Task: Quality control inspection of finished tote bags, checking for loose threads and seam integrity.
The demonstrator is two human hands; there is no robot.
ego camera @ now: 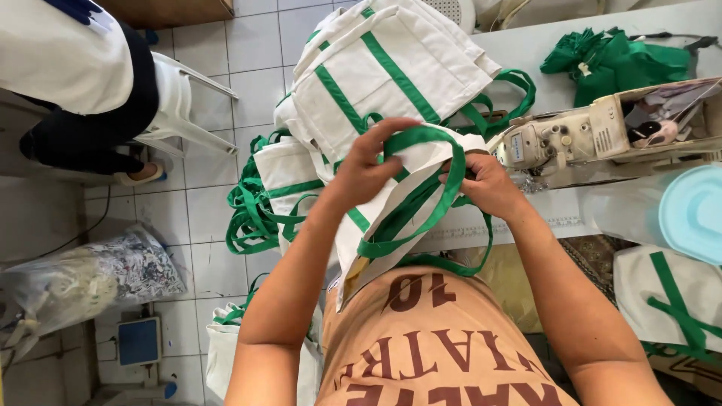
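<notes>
A cream canvas tote bag (380, 218) with green straps hangs between my two hands, in front of my chest. My left hand (368, 165) grips its upper edge and a green handle loop (444, 195). My right hand (489, 184) pinches the other side of the bag's opening, close to the sewing machine (571, 139). The bag's lower end drops toward my orange shirt.
A pile of finished cream-and-green bags (376, 75) lies on the table and spills to the tiled floor (263, 195). Green fabric (617, 64) sits at the table's far right. A pale blue round lid (696, 210) is at right. Another person sits on a white plastic chair (177, 105) at left.
</notes>
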